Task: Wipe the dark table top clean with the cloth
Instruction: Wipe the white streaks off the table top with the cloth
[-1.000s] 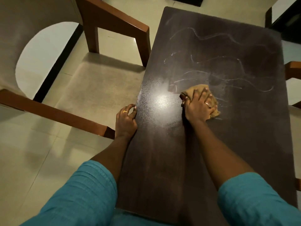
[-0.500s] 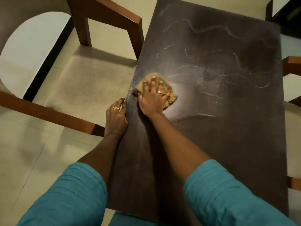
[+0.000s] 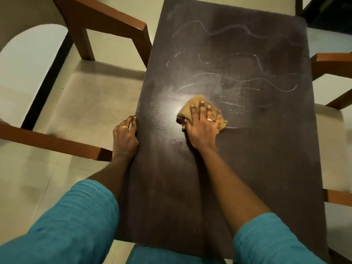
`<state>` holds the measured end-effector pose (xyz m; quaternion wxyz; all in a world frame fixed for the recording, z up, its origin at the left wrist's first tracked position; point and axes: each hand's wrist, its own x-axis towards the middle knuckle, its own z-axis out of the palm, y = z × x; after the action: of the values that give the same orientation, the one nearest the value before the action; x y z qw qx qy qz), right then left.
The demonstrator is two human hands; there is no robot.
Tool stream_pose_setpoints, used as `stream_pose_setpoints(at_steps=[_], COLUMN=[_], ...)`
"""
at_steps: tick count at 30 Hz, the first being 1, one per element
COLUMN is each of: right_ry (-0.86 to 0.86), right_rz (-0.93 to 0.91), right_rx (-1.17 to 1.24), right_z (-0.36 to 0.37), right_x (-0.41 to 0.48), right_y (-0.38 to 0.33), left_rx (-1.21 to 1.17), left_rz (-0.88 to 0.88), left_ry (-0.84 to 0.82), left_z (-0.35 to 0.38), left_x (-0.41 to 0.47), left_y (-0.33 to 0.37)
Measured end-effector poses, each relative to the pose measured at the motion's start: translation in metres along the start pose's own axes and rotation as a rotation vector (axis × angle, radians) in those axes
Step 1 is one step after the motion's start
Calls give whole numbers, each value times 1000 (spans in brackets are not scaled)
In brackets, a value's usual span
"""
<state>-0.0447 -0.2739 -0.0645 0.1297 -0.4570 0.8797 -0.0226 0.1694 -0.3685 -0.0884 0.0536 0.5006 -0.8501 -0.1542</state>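
Home dining room, table (image 3: 247, 168), wooden chairs (image 3: 106, 21)

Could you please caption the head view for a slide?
Right hand presses cloth on streaked dark table; left hand holds its edge.

On your left you have a wooden armchair (image 3: 91, 103) with a beige seat. Its near armrest (image 3: 51, 141) and far armrest (image 3: 106, 21) are brown wood. On your right is a second chair (image 3: 331, 61) like it, cut off by the frame edge. Cream floor tiles (image 3: 24, 187) lie below, and a black strip (image 3: 45, 80) runs beside the left seat. Dark furniture (image 3: 327, 12) sits top right, too cropped to identify.
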Motion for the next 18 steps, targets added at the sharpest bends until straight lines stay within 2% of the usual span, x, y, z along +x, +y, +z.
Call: stream_pose_setpoints(at_steps=[9,15,18], right_ry=[107,143,140], right_rz=[532,727,724], right_rx=[75,176,200], right_z=[-8,-5,-1], right_x=[-33,-41,-39], right_y=[89,69,44], left_rx=[-77,-26,-49], left_rz=[-27,-4,-12], left_ry=[33,21,30], left_z=[-1,2,1], left_x=[0,0,0], left_y=[-1,-6,-4])
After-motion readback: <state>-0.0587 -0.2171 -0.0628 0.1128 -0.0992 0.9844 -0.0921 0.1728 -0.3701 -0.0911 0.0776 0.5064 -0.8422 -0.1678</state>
